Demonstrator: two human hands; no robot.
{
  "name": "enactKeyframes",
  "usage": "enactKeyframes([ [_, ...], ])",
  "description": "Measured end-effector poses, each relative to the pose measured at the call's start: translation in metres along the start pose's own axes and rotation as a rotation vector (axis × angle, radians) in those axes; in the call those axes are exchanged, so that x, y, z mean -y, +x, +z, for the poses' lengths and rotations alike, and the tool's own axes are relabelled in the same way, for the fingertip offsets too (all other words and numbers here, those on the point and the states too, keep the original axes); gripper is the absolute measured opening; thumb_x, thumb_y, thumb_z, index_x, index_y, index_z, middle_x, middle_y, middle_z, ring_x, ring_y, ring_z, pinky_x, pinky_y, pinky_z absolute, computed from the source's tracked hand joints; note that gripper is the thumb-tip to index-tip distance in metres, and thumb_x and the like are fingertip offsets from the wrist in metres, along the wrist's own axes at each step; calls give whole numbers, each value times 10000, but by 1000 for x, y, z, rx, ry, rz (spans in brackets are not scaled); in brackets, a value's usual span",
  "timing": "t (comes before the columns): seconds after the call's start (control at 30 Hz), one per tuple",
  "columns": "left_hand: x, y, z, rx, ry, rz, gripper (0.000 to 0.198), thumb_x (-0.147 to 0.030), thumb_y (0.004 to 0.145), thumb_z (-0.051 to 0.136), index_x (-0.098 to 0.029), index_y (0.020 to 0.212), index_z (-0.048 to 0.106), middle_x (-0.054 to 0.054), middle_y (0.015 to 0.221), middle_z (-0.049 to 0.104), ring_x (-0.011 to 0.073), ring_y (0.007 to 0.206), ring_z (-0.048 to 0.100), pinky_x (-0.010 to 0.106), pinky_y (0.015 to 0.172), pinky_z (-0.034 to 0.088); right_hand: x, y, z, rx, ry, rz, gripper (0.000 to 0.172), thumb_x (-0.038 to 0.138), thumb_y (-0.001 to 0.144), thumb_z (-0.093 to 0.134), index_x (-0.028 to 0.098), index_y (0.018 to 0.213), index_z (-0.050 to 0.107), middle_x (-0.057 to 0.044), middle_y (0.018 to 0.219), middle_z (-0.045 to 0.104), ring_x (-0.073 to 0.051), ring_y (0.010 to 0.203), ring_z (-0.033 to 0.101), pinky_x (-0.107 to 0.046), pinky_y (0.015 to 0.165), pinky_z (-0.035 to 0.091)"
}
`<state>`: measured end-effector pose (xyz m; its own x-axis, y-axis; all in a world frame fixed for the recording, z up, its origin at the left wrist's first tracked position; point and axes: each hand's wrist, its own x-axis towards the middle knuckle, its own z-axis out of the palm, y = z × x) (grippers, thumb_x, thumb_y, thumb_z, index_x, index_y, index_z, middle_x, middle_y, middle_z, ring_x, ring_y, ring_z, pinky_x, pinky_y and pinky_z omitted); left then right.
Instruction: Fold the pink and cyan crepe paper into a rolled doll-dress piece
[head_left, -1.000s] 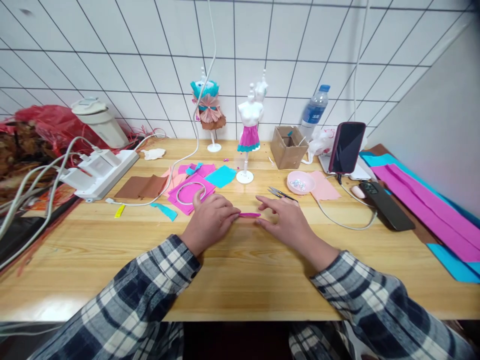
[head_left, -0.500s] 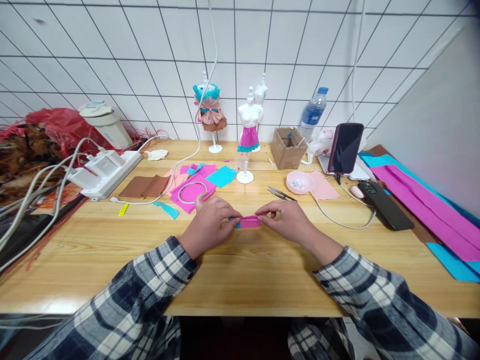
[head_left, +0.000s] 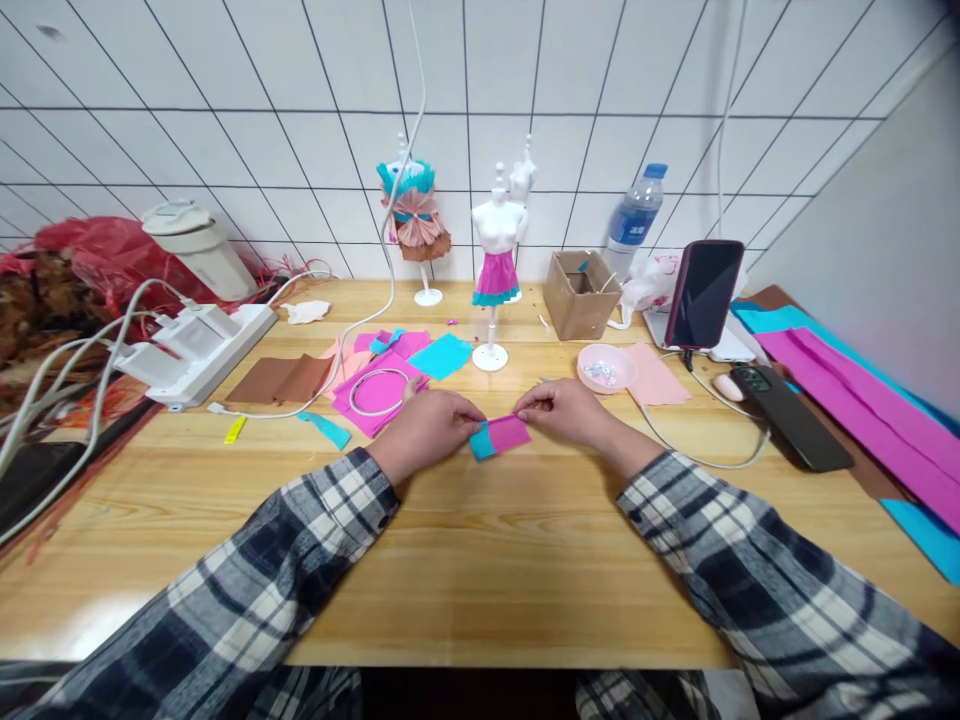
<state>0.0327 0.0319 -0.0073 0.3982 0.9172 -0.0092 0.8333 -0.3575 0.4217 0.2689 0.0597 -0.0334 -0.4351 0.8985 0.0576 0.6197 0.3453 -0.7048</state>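
Observation:
Between my hands is a small piece of crepe paper (head_left: 510, 433), magenta with a blue band at its left end. My left hand (head_left: 429, 428) pinches its upper left corner. The upper right corner is pinched in my right hand (head_left: 562, 410). Straight ahead stands a small white mannequin (head_left: 499, 228) wearing a magenta skirt (head_left: 496, 276) with a blue hem. Left of my left hand, a white ring (head_left: 377, 393) rests on magenta paper (head_left: 346, 400). Scissors are mostly hidden behind my right hand.
A dressed mannequin (head_left: 416, 225) stands back left. To the right are a cardboard box (head_left: 577, 305), a pink bowl of beads (head_left: 600, 372), a propped phone (head_left: 703, 295), a black phone (head_left: 791, 415) and long paper strips (head_left: 855, 400). A power strip (head_left: 214, 355) and cables lie left.
The paper has tilted so that more of its face and the blue band shows. Both hands have shifted slightly up in the view, and my right hand now covers most of the scissors.

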Motion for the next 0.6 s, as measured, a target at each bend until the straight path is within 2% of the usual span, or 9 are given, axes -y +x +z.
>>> enactKeyframes([
  [0.1,1,3,1,-29,48,16,167,-296,802,602,-272,846,762,17,890,772,236,929,656,572,1097,194,-4,1,6,-27,-14,1,106,240,801,690,242,859,780,4,781,737,-123,676,601,-248,638,416],
  [0.23,1,3,2,-75,72,30,152,-232,777,597,-245,810,744,24,821,754,244,884,653,584,1018,252,-4,-1,12,-111,-87,-13,229,276,794,712,265,1020,745,12,844,744,-139,714,614,-278,678,432],
  [0.37,5,3,4,-102,61,67,150,-223,779,586,-240,805,732,24,803,750,230,862,650,574,1001,244,-3,-3,14,-137,-160,-36,74,257,800,701,255,850,755,3,801,730,-150,746,626,-282,666,424],
  [0.47,8,2,5,-87,68,81,152,-235,804,582,-245,836,731,16,844,751,228,901,647,583,1031,192,-1,-5,15,-149,-181,-41,56,251,810,692,254,828,745,10,770,714,-144,729,617,-281,653,405],
  [0.6,12,0,7,-69,72,96,156,-258,843,572,-259,871,725,12,900,749,231,950,642,597,1051,148,5,-11,13,-150,-279,-91,71,216,831,668,250,843,728,9,833,714,-149,787,623,-301,693,368],
])
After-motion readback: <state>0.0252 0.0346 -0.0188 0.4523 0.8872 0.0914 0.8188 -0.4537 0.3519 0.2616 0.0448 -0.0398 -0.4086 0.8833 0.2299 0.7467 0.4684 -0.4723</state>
